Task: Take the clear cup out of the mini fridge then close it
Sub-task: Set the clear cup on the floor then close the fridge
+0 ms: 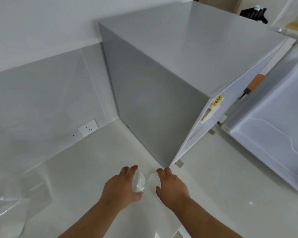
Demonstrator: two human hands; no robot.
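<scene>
On a glossy white countertop (86, 162), backed by pale grey wall panels and a socket (88, 127), a boxy matte-grey mini fridge (162, 83) is seen with its moulded white door (273, 121) swung open. Beside its corner, the clear cup (139, 181) is cradled by the left hand (122, 184); a round transparent piece (152, 182) is touched by the right hand (172, 186), its grip unclear.

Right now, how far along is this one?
Done: the clear cup is out of the mini fridge, on the counter. In hand: left hand wraps it; right hand beside it. Left: the fridge door is open.
</scene>
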